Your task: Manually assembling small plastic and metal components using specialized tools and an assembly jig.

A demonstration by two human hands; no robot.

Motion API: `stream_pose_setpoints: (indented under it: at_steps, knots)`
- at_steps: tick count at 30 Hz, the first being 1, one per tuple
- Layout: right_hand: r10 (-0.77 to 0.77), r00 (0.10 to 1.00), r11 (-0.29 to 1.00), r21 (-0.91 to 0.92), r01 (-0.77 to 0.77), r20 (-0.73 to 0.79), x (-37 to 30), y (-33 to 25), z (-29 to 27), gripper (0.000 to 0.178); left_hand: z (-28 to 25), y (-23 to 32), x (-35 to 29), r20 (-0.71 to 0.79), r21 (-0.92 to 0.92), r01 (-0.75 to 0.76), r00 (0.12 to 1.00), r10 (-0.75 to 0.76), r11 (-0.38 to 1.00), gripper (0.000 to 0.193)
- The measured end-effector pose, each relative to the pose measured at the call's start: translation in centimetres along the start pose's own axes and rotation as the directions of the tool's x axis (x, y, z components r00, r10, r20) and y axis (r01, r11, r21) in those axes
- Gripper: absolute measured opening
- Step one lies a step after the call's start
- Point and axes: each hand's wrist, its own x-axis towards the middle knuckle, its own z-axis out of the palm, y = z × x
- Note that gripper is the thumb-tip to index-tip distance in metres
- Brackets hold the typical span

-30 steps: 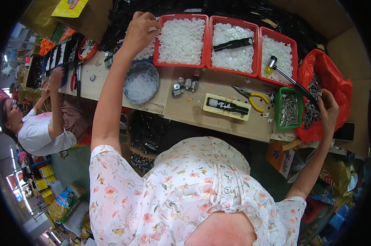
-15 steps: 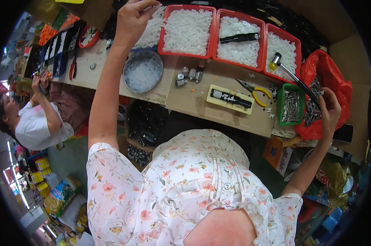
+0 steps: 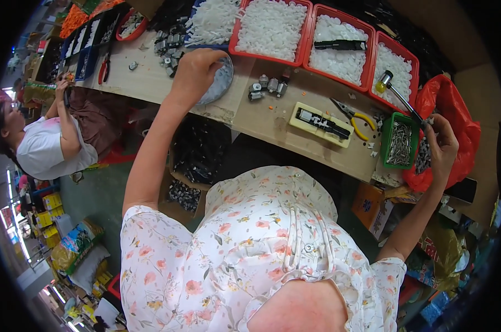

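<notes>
My left hand [image 3: 196, 77] is held over the near-left side of a round metal bowl [image 3: 224, 83] with whitish contents. Its thumb and fingers are pinched together; what they hold, if anything, is hidden. At the right, my right hand [image 3: 443, 145] is closed at the fingertips on what looks like a small grey piece [image 3: 430, 120], beside an open red plastic bag [image 3: 460, 130] of grey parts. A hammer [image 3: 401, 98] with a yellow-and-black head lies by the red tray, its handle running under my right fingers. In a cream holder [image 3: 308, 129] lies a black casing [image 3: 333, 128] with white parts inside.
Red trays [image 3: 301, 62] of white plastic parts line the back, a black casing [image 3: 340, 45] on one. White rods [image 3: 212, 22] fill a blue tray. Small motors [image 3: 272, 85], yellow-handled pliers [image 3: 363, 126] and a green tray [image 3: 391, 160] of metal pins lie nearer. Another person [image 3: 48, 133] sits at left.
My left hand has come back from the tray of white rods to the bowl. My right hand has shifted slightly left, over the hammer's handle. The whole view has swung a little.
</notes>
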Motion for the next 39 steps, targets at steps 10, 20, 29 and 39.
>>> stream_pose_setpoints:
  at_steps: [10, 20, 29, 39]
  knots:
    - [-0.029, 0.999, 0.999, -0.032, 0.028, -0.014, -0.1, -2.5, 0.5, 0.023, -0.1, -0.3, -1.8, 0.016, -0.038, -0.024, 1.0, 0.025, 0.999, 0.013]
    - [-0.155, 0.987, 0.769, 0.621, 0.152, -0.049, -1.2, -10.5, 12.9, 0.023, 0.5, 8.1, -1.0, 0.146, -0.824, 0.321, 0.916, -0.372, 0.466, 0.012]
    - [-0.045, 0.99, 0.66, 0.74, 0.131, -0.136, -2.9, -11.2, 17.9, 0.02, 4.7, 14.5, 0.5, 0.195, -0.925, 0.293, 0.913, -0.357, 0.243, 0.012]
    - [-0.071, 0.989, 0.594, 0.791, 0.147, -0.131, -2.8, -10.1, 18.2, 0.021, 5.5, 14.9, 1.1, 0.298, -0.922, 0.36, 0.896, -0.329, 0.145, 0.013]
